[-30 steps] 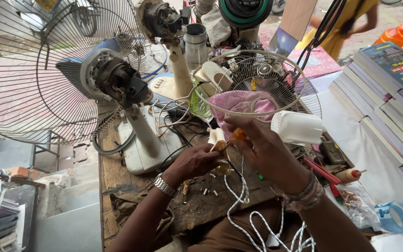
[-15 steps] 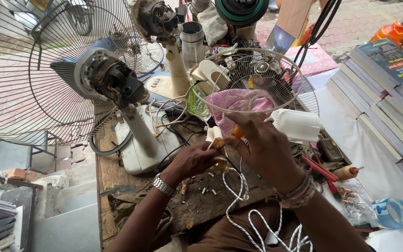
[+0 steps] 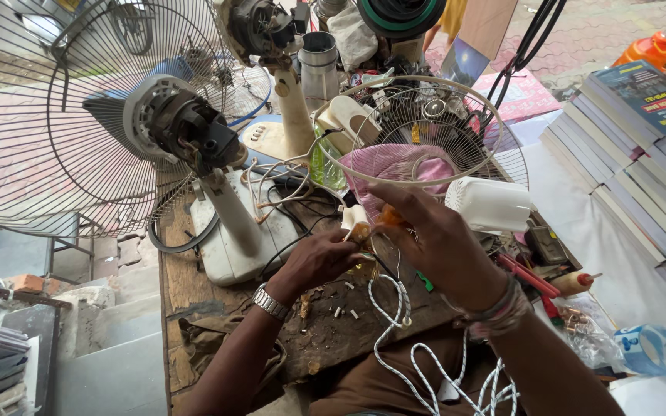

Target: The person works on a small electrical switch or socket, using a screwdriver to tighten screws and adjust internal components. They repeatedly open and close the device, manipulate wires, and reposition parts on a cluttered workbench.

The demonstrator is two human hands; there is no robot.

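Left hand [image 3: 319, 260] pinches a small cream-and-brass electrical part [image 3: 358, 231] at frame centre, fingers closed on it. Right hand [image 3: 435, 240], at 3 o'clock of the part, is curled round an orange-handled screwdriver [image 3: 389, 216] whose tip meets it (contact point partly hidden). White braided cord [image 3: 395, 323] trails toward 6 o'clock. Stacked grey-edged books [image 3: 626, 146] sit at 2 o'clock; top cover dark blue-green. Worn wooden workbench [image 3: 186, 285] below.
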